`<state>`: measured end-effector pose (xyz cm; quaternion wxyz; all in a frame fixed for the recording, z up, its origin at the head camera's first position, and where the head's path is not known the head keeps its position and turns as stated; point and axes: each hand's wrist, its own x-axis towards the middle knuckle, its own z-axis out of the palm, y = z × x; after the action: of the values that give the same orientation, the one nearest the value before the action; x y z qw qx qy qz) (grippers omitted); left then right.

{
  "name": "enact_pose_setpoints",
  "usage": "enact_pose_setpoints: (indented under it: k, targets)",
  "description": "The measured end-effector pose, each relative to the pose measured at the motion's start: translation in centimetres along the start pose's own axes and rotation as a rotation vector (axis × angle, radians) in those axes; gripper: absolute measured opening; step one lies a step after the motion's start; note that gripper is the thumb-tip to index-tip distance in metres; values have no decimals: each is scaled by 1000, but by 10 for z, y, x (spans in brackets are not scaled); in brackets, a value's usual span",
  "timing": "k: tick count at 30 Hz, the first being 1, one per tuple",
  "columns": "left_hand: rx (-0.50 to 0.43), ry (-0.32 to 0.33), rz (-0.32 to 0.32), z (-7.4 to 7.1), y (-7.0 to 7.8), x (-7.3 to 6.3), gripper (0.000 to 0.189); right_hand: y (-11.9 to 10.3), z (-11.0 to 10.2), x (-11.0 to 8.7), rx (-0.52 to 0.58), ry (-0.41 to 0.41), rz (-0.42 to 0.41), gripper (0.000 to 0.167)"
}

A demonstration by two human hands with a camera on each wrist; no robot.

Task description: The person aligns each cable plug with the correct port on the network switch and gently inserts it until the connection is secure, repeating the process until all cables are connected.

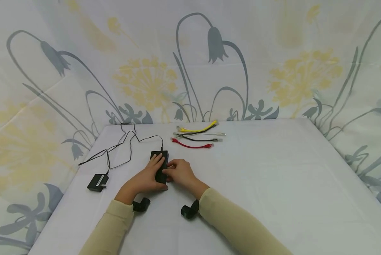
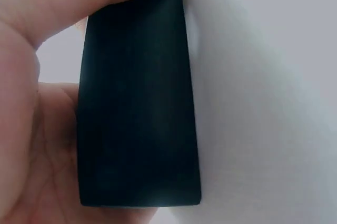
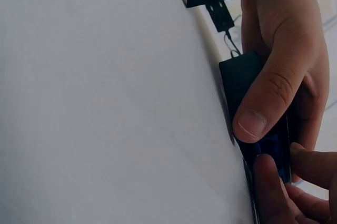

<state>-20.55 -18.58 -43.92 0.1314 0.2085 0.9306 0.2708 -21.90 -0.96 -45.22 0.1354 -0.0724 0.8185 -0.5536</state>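
Note:
A small black box, by its looks a network switch [image 1: 163,162], lies lengthwise on the table, its right side bluish. Across its top spread the fingers of my left hand [image 1: 147,177], while the thumb wraps the near end; the left wrist view shows the plain black end face [image 2: 137,103] beside that hand. At the right long side, my right hand [image 1: 181,173] has curled fingers on the switch, one fingertip over the top edge. In the right wrist view, thumb and fingertips pinch close to the blue part [image 3: 271,147]. Whether a small plug sits between them is hidden.
A thin black cable [image 1: 130,148] runs from the switch's far end, looping to a black power adapter [image 1: 98,182] at left. Behind lie several short network cables, including a yellow cable [image 1: 196,130] and a red cable [image 1: 191,146]. A flowered cloth [image 1: 257,78] hangs behind the white table.

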Motion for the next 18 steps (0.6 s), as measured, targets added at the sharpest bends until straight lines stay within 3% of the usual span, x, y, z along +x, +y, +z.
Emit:
enact_pose_setpoints:
  k: [11,18]
  targets:
    - [-23,0,-1,-1,-2,4,110,-3,-12,6,-35,-63,-5,40]
    - [-24,3,-7,0,-1,4,111,-7,-22,13,-161,-90,-66,38]
